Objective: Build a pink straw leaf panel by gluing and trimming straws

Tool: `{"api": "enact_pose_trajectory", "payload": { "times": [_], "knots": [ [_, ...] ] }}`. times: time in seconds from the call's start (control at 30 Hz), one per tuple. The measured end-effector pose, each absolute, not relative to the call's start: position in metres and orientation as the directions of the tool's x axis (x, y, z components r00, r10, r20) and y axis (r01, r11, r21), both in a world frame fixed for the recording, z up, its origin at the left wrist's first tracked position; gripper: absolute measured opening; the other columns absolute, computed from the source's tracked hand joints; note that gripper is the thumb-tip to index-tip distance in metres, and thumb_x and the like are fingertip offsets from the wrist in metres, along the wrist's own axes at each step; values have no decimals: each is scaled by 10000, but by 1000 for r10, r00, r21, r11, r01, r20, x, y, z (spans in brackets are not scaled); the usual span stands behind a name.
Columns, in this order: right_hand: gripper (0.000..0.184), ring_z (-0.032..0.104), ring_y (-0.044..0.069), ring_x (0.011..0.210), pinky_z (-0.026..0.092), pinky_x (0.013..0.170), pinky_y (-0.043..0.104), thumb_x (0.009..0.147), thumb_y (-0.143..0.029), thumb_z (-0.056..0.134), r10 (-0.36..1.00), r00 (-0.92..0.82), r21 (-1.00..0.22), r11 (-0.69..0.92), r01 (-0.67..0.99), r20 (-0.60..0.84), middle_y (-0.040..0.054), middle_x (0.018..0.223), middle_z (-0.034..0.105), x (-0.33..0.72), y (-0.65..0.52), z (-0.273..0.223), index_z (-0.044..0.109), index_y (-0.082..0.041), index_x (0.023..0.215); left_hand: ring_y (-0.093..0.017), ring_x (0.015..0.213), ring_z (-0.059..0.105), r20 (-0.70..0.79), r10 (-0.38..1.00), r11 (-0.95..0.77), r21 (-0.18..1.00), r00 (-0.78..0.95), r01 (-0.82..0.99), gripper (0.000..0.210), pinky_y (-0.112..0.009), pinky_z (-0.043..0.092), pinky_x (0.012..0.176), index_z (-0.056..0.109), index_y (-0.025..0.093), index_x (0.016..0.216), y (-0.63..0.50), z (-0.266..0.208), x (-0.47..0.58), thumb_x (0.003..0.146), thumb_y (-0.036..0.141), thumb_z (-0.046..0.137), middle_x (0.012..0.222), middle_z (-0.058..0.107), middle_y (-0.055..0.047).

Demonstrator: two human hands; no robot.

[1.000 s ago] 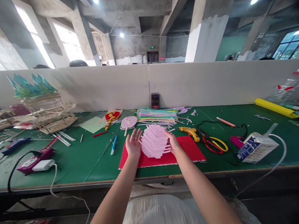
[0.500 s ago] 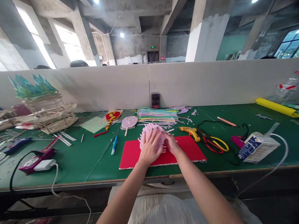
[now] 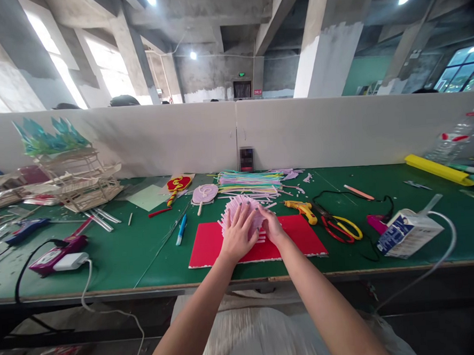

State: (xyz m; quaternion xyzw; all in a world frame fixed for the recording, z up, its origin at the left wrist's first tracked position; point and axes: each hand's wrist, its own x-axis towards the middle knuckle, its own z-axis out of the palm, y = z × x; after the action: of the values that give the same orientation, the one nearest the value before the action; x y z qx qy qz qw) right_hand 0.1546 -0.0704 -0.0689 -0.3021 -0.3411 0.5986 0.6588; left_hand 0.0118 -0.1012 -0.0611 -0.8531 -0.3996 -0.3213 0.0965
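A pale pink, fringed round piece [image 3: 226, 216] made of many thin strips lies on a red board [image 3: 300, 238]. My left hand [image 3: 239, 232] rests flat on top of it with the fingers spread, hiding much of its middle. At its right edge, my right hand [image 3: 273, 228] has its fingers close together and curved around the rim; the fingertips are partly hidden. Short pink strips [image 3: 261, 235] show on the board between the two hands.
Behind the board lies a bundle of coloured strips [image 3: 249, 182]. A yellow glue gun [image 3: 303, 210] and scissors [image 3: 342, 229] are to the right, near a carton [image 3: 411, 234]. Leftward are a blue pen [image 3: 181, 230], a purple power strip [image 3: 59, 255] and a stick model [image 3: 87, 181].
Both hands stay on the pink piece in nearly the same place. My right fingers have shifted very slightly at its edge.
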Motion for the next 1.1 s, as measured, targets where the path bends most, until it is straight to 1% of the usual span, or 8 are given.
{"api": "enact_pose_trajectory", "payload": {
  "times": [0.13, 0.27, 0.53, 0.7, 0.8, 0.9, 1.0, 1.1],
  "knots": [
    [246, 628, 143, 688, 453, 673, 255, 623, -407, 783, 996, 58, -805, 94, -586, 74, -23, 773, 723, 155, -71, -68, 706, -218, 760, -275, 1429, 215, 637, 612, -662, 89, 469, 744, 553, -511, 33, 1159, 394, 185, 1422, -102, -61, 12, 885, 300, 460, 1523, 324, -86],
    [243, 635, 160, 717, 446, 670, 257, 621, -396, 777, 997, 34, -810, 78, -581, 72, -14, 770, 723, 155, -71, -70, 705, -216, 767, -280, 1434, 198, 633, 607, -667, 79, 480, 741, 569, -518, 58, 1154, 380, 188, 1431, -101, -62, 12, 878, 289, 469, 1536, 289, -102],
    [226, 605, 130, 620, 417, 581, 231, 593, -364, 783, 999, -10, -826, 30, -563, 43, -31, 709, 705, 155, -71, -74, 708, -228, 757, -274, 1449, 136, 626, 615, -665, 85, 479, 742, 610, -523, 65, 1152, 302, 177, 1468, -99, -64, 11, 891, 298, 459, 1555, 232, -111],
    [212, 610, 131, 640, 427, 606, 232, 580, -354, 796, 999, -16, -826, 23, -563, 39, -32, 714, 707, 154, -72, -74, 703, -225, 722, -267, 1446, 152, 633, 620, -665, 110, 464, 739, 594, -520, 77, 1154, 306, 176, 1465, -99, -63, 11, 901, 300, 446, 1544, 268, -113],
    [230, 620, 136, 653, 429, 609, 235, 582, -356, 799, 999, -23, -827, 13, -562, 31, -33, 726, 712, 154, -71, -73, 707, -227, 749, -259, 1445, 159, 648, 613, -673, 128, 452, 729, 589, -514, 77, 1158, 297, 175, 1464, -99, -62, 11, 905, 292, 438, 1537, 288, -107],
    [250, 634, 140, 671, 435, 607, 238, 597, -395, 795, 1000, -22, -824, 5, -567, 21, -34, 744, 718, 154, -72, -70, 704, -235, 765, -250, 1434, 205, 705, 589, -667, 148, 395, 730, 573, -511, 81, 1162, 296, 154, 1457, -99, -63, 9, 909, 266, 421, 1513, 335, -132],
    [278, 649, 151, 710, 457, 631, 248, 604, -434, 791, 1000, -18, -817, 3, -576, 16, -30, 771, 726, 155, -74, -66, 702, -239, 781, -259, 1427, 229, 771, 579, -613, 199, 264, 765, 579, -527, 107, 1157, 266, 134, 1463, -98, -64, 6, 912, 245, 405, 1489, 371, -162],
    [296, 658, 165, 734, 464, 620, 258, 607, -442, 787, 1000, -9, -814, -1, -581, 5, -24, 802, 734, 156, -76, -63, 707, -243, 811, -274, 1430, 214, 777, 589, -576, 208, 225, 791, 582, -543, 107, 1154, 272, 138, 1463, -98, -66, 6, 907, 240, 410, 1489, 372, -163]
  ]
}}
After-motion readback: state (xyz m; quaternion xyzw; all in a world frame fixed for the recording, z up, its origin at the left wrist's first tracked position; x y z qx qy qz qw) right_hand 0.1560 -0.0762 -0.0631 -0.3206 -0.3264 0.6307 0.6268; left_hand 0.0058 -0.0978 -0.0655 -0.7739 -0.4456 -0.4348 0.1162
